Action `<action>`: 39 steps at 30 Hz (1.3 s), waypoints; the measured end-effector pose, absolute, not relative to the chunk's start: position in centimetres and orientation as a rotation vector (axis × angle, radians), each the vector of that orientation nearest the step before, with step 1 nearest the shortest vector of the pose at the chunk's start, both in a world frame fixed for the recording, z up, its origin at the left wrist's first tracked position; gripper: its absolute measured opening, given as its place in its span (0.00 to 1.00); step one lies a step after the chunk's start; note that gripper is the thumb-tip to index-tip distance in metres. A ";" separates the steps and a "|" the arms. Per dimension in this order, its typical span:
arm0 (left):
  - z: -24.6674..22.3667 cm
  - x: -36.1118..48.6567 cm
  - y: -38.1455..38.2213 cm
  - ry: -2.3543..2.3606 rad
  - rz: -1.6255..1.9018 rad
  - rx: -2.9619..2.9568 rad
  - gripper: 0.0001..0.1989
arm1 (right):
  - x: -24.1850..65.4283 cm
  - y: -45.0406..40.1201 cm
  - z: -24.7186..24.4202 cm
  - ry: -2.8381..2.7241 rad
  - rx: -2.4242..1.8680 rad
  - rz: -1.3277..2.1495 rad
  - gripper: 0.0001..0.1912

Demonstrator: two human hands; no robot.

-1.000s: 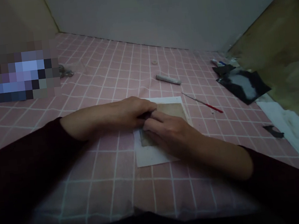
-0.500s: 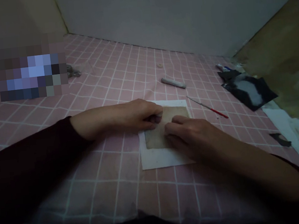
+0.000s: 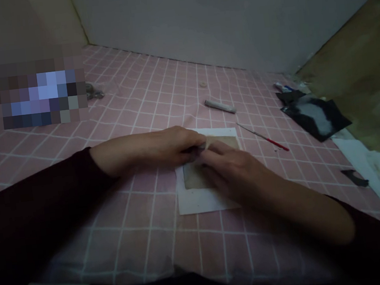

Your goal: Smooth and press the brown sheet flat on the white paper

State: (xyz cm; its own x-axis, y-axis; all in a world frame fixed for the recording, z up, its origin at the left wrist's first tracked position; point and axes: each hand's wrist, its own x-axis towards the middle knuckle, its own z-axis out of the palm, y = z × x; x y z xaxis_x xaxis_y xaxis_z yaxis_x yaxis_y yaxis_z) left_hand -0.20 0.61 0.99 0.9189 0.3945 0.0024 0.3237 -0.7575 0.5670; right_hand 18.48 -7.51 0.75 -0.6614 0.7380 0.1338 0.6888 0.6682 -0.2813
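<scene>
My left hand is closed over the upper left part of a beige square sheet, its fingers curled and pressed together. My right hand meets it from the right, fingertips bent in against the left fingers. Whatever the fingers hold is hidden between them and too small to name. Under the beige sheet lies a white sheet of paper, its edges showing around it.
A thin red-handled tool lies right of the papers, with a grey tube-like piece behind. A small ring sits farther back. Black sheets, a black scrap and white paper line the right side. The tablecloth is pink-checked.
My right hand has moved left and slightly up, from apart over the beige sheet to my left fingers. My left hand has stayed nearly still.
</scene>
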 end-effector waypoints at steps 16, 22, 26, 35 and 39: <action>0.7 -0.2 0.7 0.501 0.216 2.489 0.03 | 18.0 -7.3 0.4 -2.664 -1.076 0.267 0.08; 0.8 -0.2 0.8 0.501 0.175 2.515 0.04 | 19.0 -7.3 1.2 -2.718 -1.305 0.192 0.05; 0.9 -0.1 0.6 0.512 0.189 2.470 0.04 | 17.9 -7.4 0.7 -2.631 -1.131 0.276 0.06; 1.1 -0.2 0.6 0.518 0.170 2.499 0.04 | 18.4 -7.4 0.8 -2.659 -1.181 0.208 0.07; 1.1 -0.1 0.6 0.505 0.194 2.473 0.03 | 17.6 -7.4 0.2 -2.627 -1.030 0.257 0.08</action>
